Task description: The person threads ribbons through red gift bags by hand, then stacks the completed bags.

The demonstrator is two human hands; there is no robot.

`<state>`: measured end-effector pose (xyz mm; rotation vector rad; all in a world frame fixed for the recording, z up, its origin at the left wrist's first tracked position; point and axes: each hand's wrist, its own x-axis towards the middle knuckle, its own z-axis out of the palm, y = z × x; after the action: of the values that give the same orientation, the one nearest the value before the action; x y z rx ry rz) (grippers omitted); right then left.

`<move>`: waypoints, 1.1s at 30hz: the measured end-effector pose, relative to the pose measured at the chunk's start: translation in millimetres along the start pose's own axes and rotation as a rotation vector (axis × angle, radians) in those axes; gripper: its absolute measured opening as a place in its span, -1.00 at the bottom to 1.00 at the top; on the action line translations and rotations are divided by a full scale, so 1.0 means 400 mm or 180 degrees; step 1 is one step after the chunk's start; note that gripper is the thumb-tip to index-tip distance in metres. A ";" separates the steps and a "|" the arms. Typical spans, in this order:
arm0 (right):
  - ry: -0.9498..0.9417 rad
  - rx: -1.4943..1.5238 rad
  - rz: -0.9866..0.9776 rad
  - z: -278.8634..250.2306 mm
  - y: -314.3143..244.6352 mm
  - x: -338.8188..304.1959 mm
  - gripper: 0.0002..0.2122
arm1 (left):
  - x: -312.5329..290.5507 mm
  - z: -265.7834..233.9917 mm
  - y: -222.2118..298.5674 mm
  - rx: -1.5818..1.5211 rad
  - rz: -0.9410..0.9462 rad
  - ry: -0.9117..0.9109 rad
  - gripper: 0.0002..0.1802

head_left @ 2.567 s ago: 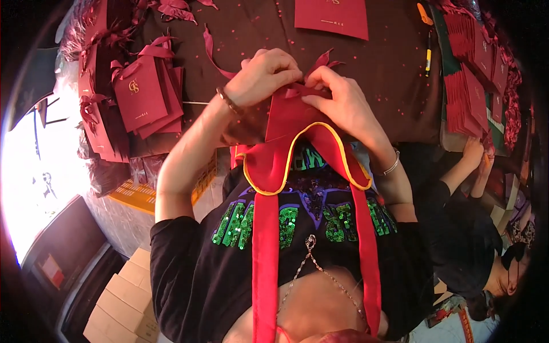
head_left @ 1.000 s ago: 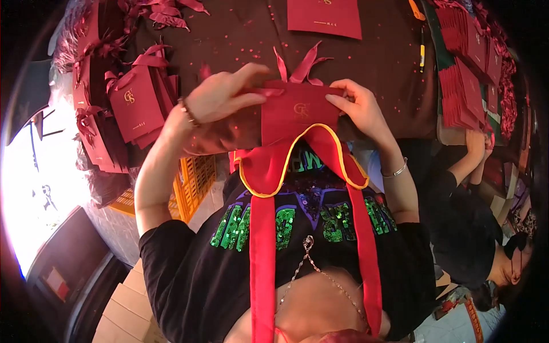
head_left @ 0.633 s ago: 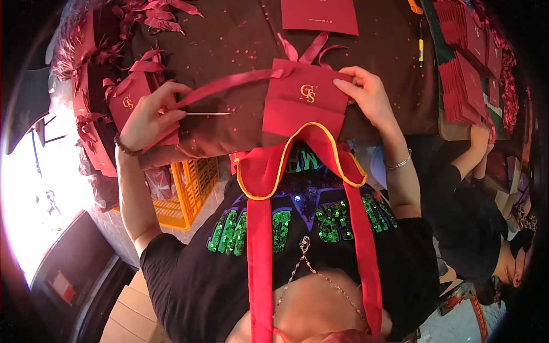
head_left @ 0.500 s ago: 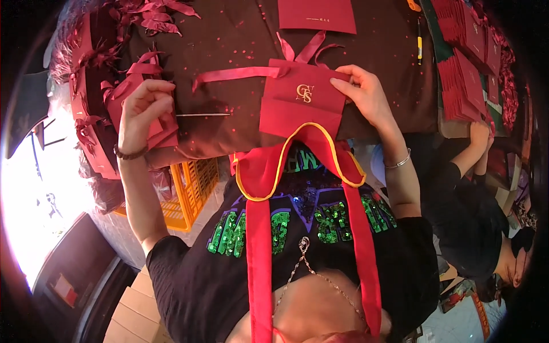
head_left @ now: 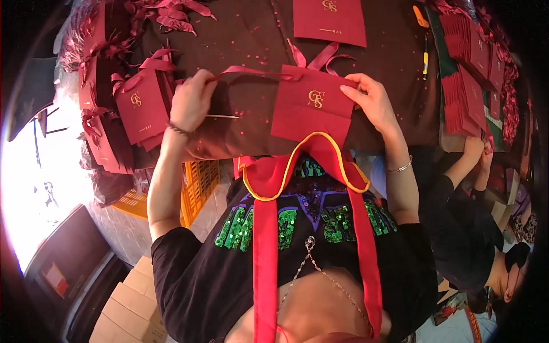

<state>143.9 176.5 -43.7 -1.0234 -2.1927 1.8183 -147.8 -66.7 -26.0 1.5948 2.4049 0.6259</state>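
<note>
In your head cam, your left hand (head_left: 193, 102) has the end of the red ribbon (head_left: 249, 70) pinched and pulled out sideways. Your right hand (head_left: 372, 102) grips the upper right corner of the red bag (head_left: 294, 111), which sits at the bench's (head_left: 240, 143) near edge, below another red bag (head_left: 330, 26).

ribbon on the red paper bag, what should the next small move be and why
Probably a gentle leftward draw with the left hand, while the right hand steadies the red paper bag. The ribbon reaches the left fingers in a slack curve, and the right hand pinches the bag near its upper right corner, which should resist the pull.
</note>
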 end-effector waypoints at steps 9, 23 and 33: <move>-0.0133 -0.0118 -0.0060 0.025 -0.020 0.015 -0.71 | -0.018 -0.115 0.152 -0.6017 0.0014 -0.0578 -0.66; -0.0105 -0.0307 -0.0331 0.061 -0.073 -0.014 -0.75 | 0.027 0.123 0.347 -0.0642 0.0775 0.0327 -0.88; 0.0125 -0.0312 -0.0349 0.100 -0.100 -0.020 -0.77 | 0.018 0.149 0.339 -0.0470 0.0529 0.0519 -0.92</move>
<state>113.6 136.9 -15.8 -0.9275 -2.2865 1.6459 -15.2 -0.7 -18.7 1.7534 2.2868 0.9754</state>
